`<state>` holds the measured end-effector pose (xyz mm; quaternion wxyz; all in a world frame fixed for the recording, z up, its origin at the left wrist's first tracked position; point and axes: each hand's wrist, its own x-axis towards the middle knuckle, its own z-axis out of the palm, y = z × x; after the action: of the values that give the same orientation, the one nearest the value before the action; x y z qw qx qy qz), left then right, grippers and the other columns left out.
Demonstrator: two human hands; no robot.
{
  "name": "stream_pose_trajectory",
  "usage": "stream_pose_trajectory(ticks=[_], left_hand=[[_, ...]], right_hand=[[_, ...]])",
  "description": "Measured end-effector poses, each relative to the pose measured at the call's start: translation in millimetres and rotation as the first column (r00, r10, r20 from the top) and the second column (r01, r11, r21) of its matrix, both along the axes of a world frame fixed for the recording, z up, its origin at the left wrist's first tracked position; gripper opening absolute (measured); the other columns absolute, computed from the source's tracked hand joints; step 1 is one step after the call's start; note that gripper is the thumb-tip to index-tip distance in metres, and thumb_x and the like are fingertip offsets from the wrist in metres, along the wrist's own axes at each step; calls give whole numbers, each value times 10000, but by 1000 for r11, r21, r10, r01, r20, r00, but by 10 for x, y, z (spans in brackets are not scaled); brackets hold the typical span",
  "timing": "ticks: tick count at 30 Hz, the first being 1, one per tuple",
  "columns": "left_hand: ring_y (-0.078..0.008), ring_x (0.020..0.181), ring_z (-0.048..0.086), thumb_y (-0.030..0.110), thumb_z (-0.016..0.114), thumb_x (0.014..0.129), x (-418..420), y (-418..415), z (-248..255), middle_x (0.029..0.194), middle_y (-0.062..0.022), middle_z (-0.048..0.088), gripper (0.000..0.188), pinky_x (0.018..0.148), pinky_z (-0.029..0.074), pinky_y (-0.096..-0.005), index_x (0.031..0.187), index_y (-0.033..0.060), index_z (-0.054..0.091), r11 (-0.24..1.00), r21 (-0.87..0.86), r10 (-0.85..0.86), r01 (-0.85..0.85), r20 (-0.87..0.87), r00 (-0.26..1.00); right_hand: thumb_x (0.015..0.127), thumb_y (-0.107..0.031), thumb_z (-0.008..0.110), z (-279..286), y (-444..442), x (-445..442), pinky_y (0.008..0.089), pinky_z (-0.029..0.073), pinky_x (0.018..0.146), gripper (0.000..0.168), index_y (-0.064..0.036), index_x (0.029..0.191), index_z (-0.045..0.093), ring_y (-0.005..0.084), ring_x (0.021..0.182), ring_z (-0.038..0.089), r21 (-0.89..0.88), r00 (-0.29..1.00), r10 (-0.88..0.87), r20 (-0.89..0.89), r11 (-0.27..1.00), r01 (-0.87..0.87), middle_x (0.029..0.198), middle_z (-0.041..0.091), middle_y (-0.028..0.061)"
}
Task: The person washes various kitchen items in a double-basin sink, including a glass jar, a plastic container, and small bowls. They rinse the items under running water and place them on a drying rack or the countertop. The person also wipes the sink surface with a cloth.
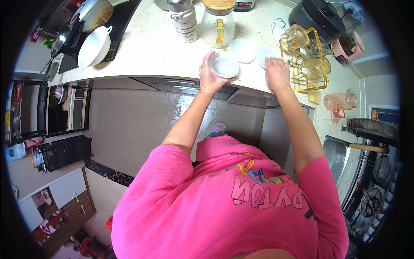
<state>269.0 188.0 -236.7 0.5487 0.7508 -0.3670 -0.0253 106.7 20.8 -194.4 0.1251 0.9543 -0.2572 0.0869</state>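
My left hand (211, 77) holds a small round white bowl (224, 64) near the counter's front edge, its opening facing up. The thumb and fingers wrap around the bowl's side. My right hand (278, 73) is at a flat, round, translucent white disc (263, 55), perhaps a lid, on the counter. Its fingertips meet the disc's near right edge; whether they grip it is hidden. A second white disc (242, 50) lies between the bowl and the first disc. Just behind stands a glass pitcher (210, 30) with an amber handle and a wooden lid.
Left of the pitcher stands a patterned canister (185, 24). A gold wire rack (309, 87) with glass cups is right beside my right hand. A white basin (94, 47) sits by the black cooktop (116, 42). A pink-tinted bottle (339, 101) lies near the sink (334, 158).
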Motion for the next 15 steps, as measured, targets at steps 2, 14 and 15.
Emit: stream_pose_trajectory(ticks=[2, 14, 15], left_hand=[[-300, 984, 536, 371, 869, 402, 27, 35, -13, 1100, -155, 521, 1011, 873, 414, -391, 1210, 60, 349, 998, 41, 37, -39, 41, 998], [-317, 1110, 445, 435, 821, 467, 151, 306, 105, 1258, -217, 409, 1203, 952, 294, -432, 1360, -10, 149, 991, 92, -105, 96, 99, 990], [-314, 1120, 435, 430, 817, 478, 151, 336, 150, 1255, -214, 410, 1189, 957, 293, -436, 1359, -11, 150, 995, 68, -87, 79, 116, 989]], right_hand=[[760, -86, 503, -31, -3, 37, 364, 387, 789, 220, -85, 970, 569, 215, 942, 524, 14, 996, -45, -73, 999, 46, 947, 580, 68], [756, -101, 517, 63, -53, 22, 372, 468, 628, 34, -83, 781, 533, 232, 789, 578, -7, 991, -76, 114, 997, 77, 779, 595, 54], [765, -106, 515, 162, -39, 38, 375, 475, 619, 34, -77, 781, 525, 242, 794, 578, 24, 975, -84, 204, 996, 80, 776, 595, 60]])
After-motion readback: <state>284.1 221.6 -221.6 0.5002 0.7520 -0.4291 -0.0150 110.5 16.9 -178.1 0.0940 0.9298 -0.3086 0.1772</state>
